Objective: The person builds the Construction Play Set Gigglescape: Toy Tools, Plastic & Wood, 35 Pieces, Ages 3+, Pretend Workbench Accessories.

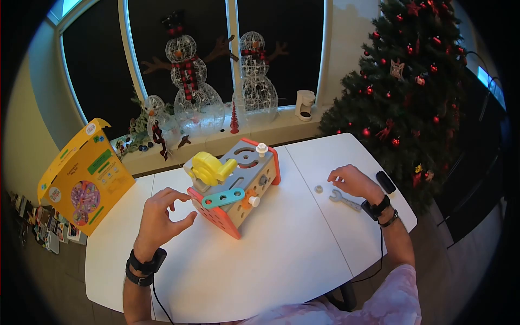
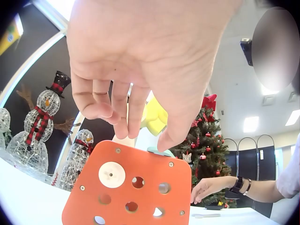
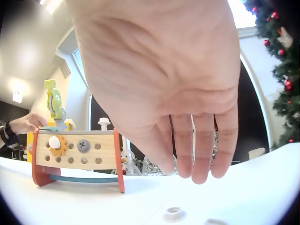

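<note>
A toy workbench (image 1: 230,214) with red end panels stands on the table. On its top are a yellow plastic toy (image 1: 205,169) and a white bolt (image 1: 261,147). A teal strip with holes (image 1: 215,199) lies along the near top edge. An orange gear (image 3: 61,151) and a grey slotted piece (image 3: 84,146) sit on its wooden front. My left hand (image 1: 158,218) hovers by the left end panel, thumb and bent fingers apart, nothing between them. My right hand (image 1: 353,182), fingers loose and holding nothing, hangs over a grey toy wrench (image 1: 346,201) and a small grey nut (image 1: 318,189).
A yellow box (image 1: 111,157) stands at the table's left edge. Near the right edge lies a black object (image 1: 385,182). Behind are wire snowmen (image 1: 197,103) by the window, a Christmas tree (image 1: 403,92) and a white coffee maker (image 1: 305,104).
</note>
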Tool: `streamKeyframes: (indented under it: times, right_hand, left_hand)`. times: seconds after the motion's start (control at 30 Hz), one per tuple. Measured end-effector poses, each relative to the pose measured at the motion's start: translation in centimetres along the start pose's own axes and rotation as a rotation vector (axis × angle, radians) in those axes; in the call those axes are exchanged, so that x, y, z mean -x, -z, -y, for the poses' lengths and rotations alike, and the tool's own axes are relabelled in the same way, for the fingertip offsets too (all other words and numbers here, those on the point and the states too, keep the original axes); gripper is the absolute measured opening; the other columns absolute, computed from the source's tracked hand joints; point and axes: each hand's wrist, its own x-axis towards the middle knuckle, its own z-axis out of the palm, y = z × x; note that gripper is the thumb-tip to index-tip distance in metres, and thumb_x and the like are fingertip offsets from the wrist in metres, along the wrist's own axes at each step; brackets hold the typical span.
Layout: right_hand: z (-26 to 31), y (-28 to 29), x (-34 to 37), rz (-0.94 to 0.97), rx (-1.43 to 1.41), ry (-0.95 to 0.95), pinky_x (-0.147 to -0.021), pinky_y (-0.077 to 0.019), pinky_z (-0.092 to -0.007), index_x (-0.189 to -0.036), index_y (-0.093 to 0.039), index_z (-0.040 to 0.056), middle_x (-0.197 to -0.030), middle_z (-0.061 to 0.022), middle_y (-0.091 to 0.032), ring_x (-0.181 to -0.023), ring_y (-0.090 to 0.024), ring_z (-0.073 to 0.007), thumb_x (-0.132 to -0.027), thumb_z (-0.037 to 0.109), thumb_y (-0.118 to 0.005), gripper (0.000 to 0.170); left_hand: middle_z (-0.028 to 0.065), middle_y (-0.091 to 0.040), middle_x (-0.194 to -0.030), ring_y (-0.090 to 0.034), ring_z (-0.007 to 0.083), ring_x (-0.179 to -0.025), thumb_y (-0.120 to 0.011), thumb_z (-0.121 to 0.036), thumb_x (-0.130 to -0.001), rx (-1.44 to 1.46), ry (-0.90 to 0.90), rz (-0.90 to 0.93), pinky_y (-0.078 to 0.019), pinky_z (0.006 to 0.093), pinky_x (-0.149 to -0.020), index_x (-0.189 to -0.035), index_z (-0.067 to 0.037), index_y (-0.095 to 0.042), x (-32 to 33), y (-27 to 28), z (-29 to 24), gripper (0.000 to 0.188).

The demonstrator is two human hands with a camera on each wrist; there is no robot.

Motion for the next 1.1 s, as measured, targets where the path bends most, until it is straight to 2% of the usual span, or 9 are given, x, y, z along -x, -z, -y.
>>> streamKeyframes:
  times: [0.2, 0.37, 0.43, 0.7, 0.77, 0.9, 1.0, 1.07, 1.1]
  right_hand:
    - [-3.8, -0.5, 2.2, 0.100, 0.182, -0.093, -0.084, -0.0618, -0.0422, -0.102, -0.080, 0.0049, -0.098, -0.0128, -0.081, -0.094, -0.078, -0.0337, -0.091, 0.011, -0.083, 0.013]
    - [-4.6, -0.7, 3.1, 0.214, 0.212, -0.239, -0.079, -0.0601, -0.0420, -0.094, -0.077, 0.0061, -0.093, -0.0115, -0.079, -0.090, -0.076, -0.0328, -0.077, 0.018, -0.093, 0.026]
    - [-5.5, -1.2, 3.4, 0.199, 0.199, -0.214, -0.078, -0.0600, -0.0423, -0.093, -0.076, 0.0060, -0.092, -0.0114, -0.079, -0.089, -0.075, -0.0327, -0.077, 0.018, -0.093, 0.026]
    - [-4.4, -1.7, 2.4, 0.245, 0.186, -0.235, -0.079, -0.0599, -0.0423, -0.091, -0.075, 0.0058, -0.091, -0.0110, -0.078, -0.088, -0.075, -0.0331, -0.080, 0.017, -0.087, 0.020]
    - [-3.3, -1.8, 2.1, 0.125, 0.167, -0.149, -0.080, -0.0601, -0.0422, -0.094, -0.075, 0.0053, -0.092, -0.0114, -0.079, -0.091, -0.076, -0.0328, -0.083, 0.016, -0.083, 0.017]
    - [-2.1, -2.2, 1.1, 0.133, 0.118, -0.117, -0.081, -0.0604, -0.0437, -0.102, -0.077, 0.0051, -0.094, -0.0128, -0.079, -0.092, -0.076, -0.0349, -0.085, 0.017, -0.082, 0.021]
    - [-0.6, -2.4, 0.6, 0.167, 0.087, -0.171, -0.086, -0.0600, -0.0454, -0.116, -0.078, 0.0065, -0.100, -0.0148, -0.078, -0.098, -0.075, -0.0373, -0.089, 0.015, -0.079, 0.028]
    - [-0.5, -2.8, 0.5, 0.139, 0.057, -0.054, -0.094, -0.0585, -0.0477, -0.129, -0.077, 0.0089, -0.108, -0.0177, -0.076, -0.106, -0.073, -0.0395, -0.094, 0.010, -0.073, 0.034]
    - [-0.3, -2.9, 0.4, 0.139, 0.057, -0.055, -0.094, -0.0585, -0.0477, -0.129, -0.077, 0.0089, -0.108, -0.0177, -0.076, -0.106, -0.073, -0.0395, -0.094, 0.010, -0.073, 0.034]
  left_hand:
    - [0.0043, -0.079, -0.103, -0.064, 0.0140, -0.076, -0.094, -0.021, -0.078, -0.004, 0.053, -0.005, -0.0505, 0.0274, -0.059, -0.108, -0.007, -0.082, 0.4, 0.4, 0.3, 0.035]
    - [0.0039, -0.079, -0.101, -0.063, 0.0135, -0.075, -0.094, -0.021, -0.079, -0.004, 0.060, -0.013, -0.0488, 0.0268, -0.058, -0.108, -0.006, -0.082, 0.4, 0.3, 0.4, 0.035]
    - [0.0050, -0.080, -0.102, -0.065, 0.0170, -0.075, -0.094, -0.026, -0.079, -0.004, 0.105, 0.005, -0.0526, 0.0314, -0.062, -0.106, -0.007, -0.083, 0.4, 0.4, 0.1, 0.035]
    - [0.0052, -0.081, -0.100, -0.065, 0.0176, -0.075, -0.094, -0.027, -0.080, 0.000, 0.089, 0.004, -0.0526, 0.0321, -0.062, -0.105, -0.007, -0.083, 0.6, 0.6, 0.1, 0.034]
    - [0.0053, -0.081, -0.100, -0.065, 0.0176, -0.074, -0.094, -0.027, -0.080, -0.008, 0.093, 0.008, -0.0527, 0.0322, -0.062, -0.105, -0.007, -0.083, 0.6, 0.7, 0.1, 0.033]
    - [0.0041, -0.080, -0.099, -0.064, 0.0154, -0.074, -0.094, -0.025, -0.081, 0.002, 0.090, 0.008, -0.0511, 0.0296, -0.060, -0.104, -0.007, -0.084, 0.6, 0.5, 0.0, 0.031]
    - [0.0027, -0.080, -0.098, -0.063, 0.0133, -0.073, -0.094, -0.023, -0.081, 0.006, 0.077, 0.004, -0.0492, 0.0273, -0.058, -0.103, -0.007, -0.084, 0.8, 0.5, 0.1, 0.029]
    - [0.0026, -0.080, -0.097, -0.063, 0.0132, -0.073, -0.094, -0.023, -0.081, 0.009, 0.079, 0.004, -0.0492, 0.0272, -0.058, -0.103, -0.008, -0.084, 0.8, 0.5, 0.2, 0.029]
    - [0.0027, -0.080, -0.097, -0.063, 0.0131, -0.072, -0.094, -0.023, -0.081, 0.008, 0.080, -0.002, -0.0492, 0.0271, -0.058, -0.103, -0.008, -0.084, 0.8, 0.5, 0.3, 0.028]
